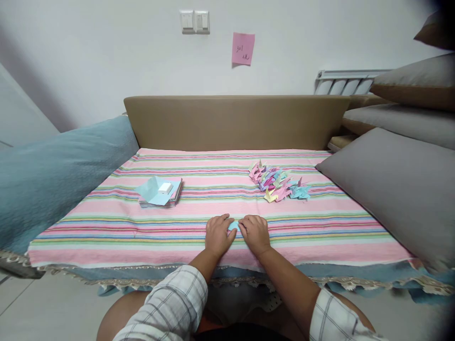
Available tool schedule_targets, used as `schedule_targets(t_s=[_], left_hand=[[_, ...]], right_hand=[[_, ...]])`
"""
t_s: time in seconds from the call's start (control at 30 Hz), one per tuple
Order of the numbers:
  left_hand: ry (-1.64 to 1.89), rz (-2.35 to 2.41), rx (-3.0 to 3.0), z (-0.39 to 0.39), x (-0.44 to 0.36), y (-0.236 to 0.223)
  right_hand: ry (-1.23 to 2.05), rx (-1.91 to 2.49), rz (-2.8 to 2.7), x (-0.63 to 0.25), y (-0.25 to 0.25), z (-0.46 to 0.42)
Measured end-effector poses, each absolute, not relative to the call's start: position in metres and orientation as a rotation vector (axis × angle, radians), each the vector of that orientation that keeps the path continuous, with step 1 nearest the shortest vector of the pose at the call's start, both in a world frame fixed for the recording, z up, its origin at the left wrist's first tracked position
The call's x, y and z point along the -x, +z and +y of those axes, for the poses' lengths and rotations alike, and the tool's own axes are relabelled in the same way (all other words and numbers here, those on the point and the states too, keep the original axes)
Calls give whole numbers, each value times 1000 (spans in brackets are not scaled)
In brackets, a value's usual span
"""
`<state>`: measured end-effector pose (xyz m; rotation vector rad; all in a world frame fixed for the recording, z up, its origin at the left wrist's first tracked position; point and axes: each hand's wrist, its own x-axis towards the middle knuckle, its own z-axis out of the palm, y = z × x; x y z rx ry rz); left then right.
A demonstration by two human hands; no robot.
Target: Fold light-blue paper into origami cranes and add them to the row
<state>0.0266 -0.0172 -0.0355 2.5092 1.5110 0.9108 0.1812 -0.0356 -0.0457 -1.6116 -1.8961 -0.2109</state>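
A small piece of light blue paper [233, 226] lies on the striped cloth [199, 255] near the front edge, between my two hands. My left hand [217, 235] grips its left side, fingers bent and thumb along the near edge. At the right side, my right hand [255, 234] holds it down with curled fingers and thumb. Parts of the paper are hidden beneath the fingers, so its folds cannot be made out. Beyond my right hand sits a pile of folded paper cranes [279, 183] in pink, purple, yellow and blue.
To the left is a stack of square paper [173, 201], its blue top sheet curled up, with a small white block [165, 188] on it. A brown backrest [231, 123] runs behind. Grey cushions [394, 184] stand at right, a blue covered armrest [71, 170] at left.
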Motion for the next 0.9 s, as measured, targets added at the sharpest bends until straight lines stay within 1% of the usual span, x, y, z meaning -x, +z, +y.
schedule_targets(t_s=[0.53, 0.9], left_hand=[[935, 1505, -2370, -14, -28, -33], [910, 1485, -2401, -14, -26, -33]], right_hand=[[-46, 1479, -1929, -187, -48, -38], [-101, 1459, -1982, -188, -47, -40]])
